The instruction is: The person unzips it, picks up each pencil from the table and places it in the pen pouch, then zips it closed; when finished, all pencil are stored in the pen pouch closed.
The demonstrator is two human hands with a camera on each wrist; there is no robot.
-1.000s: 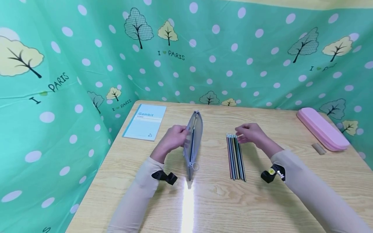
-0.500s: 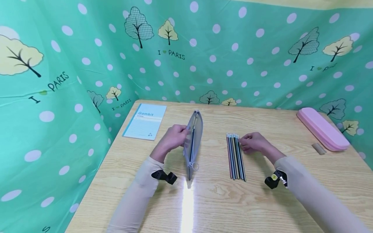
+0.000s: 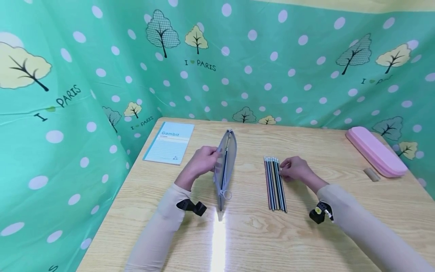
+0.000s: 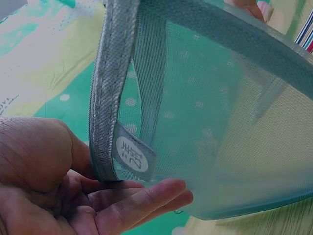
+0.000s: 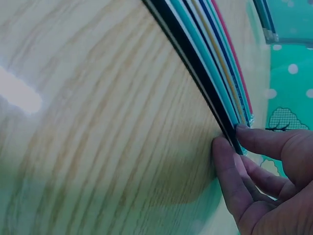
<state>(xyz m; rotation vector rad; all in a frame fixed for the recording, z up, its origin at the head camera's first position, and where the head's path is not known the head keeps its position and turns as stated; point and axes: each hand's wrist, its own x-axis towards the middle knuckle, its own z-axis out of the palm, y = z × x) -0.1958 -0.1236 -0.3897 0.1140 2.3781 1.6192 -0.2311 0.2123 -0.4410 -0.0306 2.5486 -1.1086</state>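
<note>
My left hand (image 3: 201,162) grips the side of a greyish mesh zip pouch (image 3: 231,160), which stands on edge with its mouth apart. Inside the pouch is at least one dark pencil (image 3: 224,166). In the left wrist view, thumb and fingers (image 4: 146,200) pinch the zip edge beside a small label (image 4: 133,154). A row of several pencils (image 3: 273,185) lies on the table to the right of the pouch. At that row's right side, my right hand (image 3: 296,168) pinches the outermost dark pencil (image 5: 222,115) near its far end, thumb and forefinger on either side.
A light blue notebook (image 3: 170,143) lies at the table's back left. At the right are a pink pencil case (image 3: 375,151) and a small grey-brown block (image 3: 372,174). A green patterned curtain (image 3: 238,75) hangs behind the wooden table (image 3: 251,241).
My right hand has come down from above the pencils' far ends to their right side and now pinches the outermost one. The left hand and pouch have stayed in place.
</note>
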